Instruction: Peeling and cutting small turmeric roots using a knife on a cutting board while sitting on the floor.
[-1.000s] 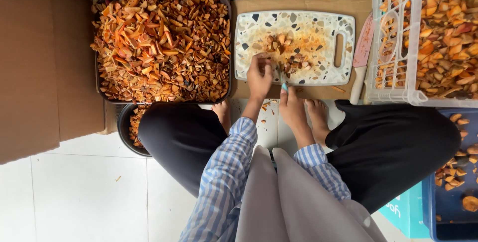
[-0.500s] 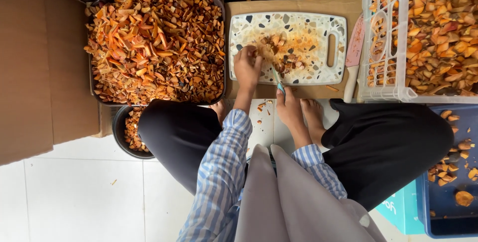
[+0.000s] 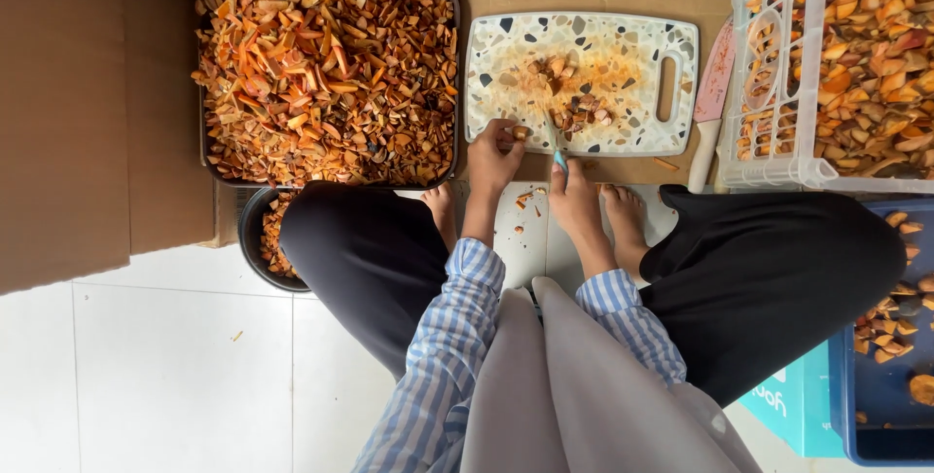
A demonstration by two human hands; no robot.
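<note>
A speckled white cutting board (image 3: pixel 623 45) lies ahead of me on brown cardboard, with a small heap of chopped orange-brown pieces (image 3: pixel 569 93) on it. My left hand (image 3: pixel 493 154) rests at the board's near edge, fingers closed on a small piece (image 3: pixel 520 131). My right hand (image 3: pixel 574 199) grips a small knife with a teal handle (image 3: pixel 557 149), its blade pointing onto the board toward the heap.
A dark tray (image 3: pixel 326 69) heaped with orange cut pieces sits to the left, a dark bowl (image 3: pixel 268 239) below it. A white slatted crate (image 3: pixel 837 54) of pieces stands right, a pink-bladed knife (image 3: pixel 710 93) beside it. A blue bin (image 3: pixel 885 337) is at lower right. Cardboard wall at left.
My left hand has drawn back from the middle of the board to its near edge with a piece. The view has shifted slightly; the right hand keeps the knife.
</note>
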